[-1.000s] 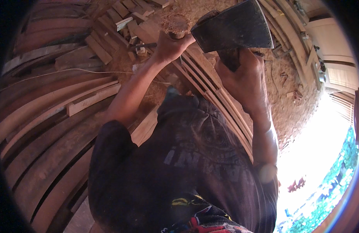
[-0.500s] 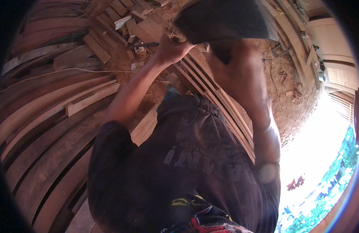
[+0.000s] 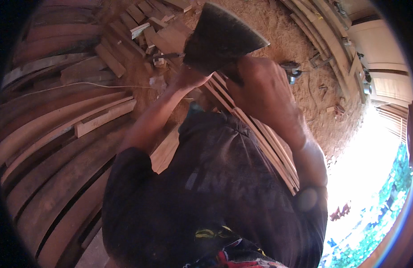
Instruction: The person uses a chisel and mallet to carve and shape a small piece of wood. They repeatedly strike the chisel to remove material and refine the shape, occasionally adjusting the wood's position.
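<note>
While I watch from afar, the fingers of the right hand point(image 3: 264, 87) are wrapped around the grip of a broad dark axe point(image 3: 224, 38), whose head hangs over the left hand point(image 3: 191, 78). That hand's fingers are hidden behind the metal, so I cannot tell whether they are closed on anything. Just below, thin wooden strips point(image 3: 263, 139) run down past the right side of the dark shirt point(image 3: 215, 178); farther out, offcuts point(image 3: 168, 38) lie toward the far left of the dirt floor point(image 3: 322, 107), and long boards point(image 3: 106, 117) are stacked along its left edge. With the blade this near the left hand, I judge a cut the chief danger, caused by a glancing stroke or slipping grip. A second ago the axe was farther right and a round, frayed wood end showed above the left hand; now the head has swung left, covering that spot, and a silver-and-black object point(image 3: 292, 73) shows beside the right hand.
</note>
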Tool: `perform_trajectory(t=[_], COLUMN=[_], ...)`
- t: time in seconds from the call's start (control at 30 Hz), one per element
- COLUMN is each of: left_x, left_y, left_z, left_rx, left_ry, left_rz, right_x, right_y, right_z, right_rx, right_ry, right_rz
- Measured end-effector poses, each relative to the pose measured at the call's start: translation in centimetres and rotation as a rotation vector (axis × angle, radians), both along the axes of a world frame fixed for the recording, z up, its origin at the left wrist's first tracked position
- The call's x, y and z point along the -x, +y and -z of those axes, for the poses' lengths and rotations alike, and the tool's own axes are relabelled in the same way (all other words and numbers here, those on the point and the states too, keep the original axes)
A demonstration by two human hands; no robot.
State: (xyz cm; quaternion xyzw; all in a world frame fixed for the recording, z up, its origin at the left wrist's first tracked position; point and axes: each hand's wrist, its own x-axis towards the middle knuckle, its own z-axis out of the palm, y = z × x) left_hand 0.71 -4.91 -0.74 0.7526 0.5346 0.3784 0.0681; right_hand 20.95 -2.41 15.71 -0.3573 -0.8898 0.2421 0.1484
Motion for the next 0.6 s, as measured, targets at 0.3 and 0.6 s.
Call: perform_trajectory(t=[0.3,0.6], left_x=[0.0,-0.8], left_y=[-0.2,0.8], left_z=[5.2,-3.0], left_rx=[-0.306,0.315], left_ry=[0.094,-0.929], left_rz=[-0.061,-0.028], right_x=[-1.1,-3.9], right_y=[-1.1,-1.8], right_z=[2.4,1.6], right_rx=[-0.016,0.238], right_ry=[0.044,0.289], right_rz=[0.02,0.314])
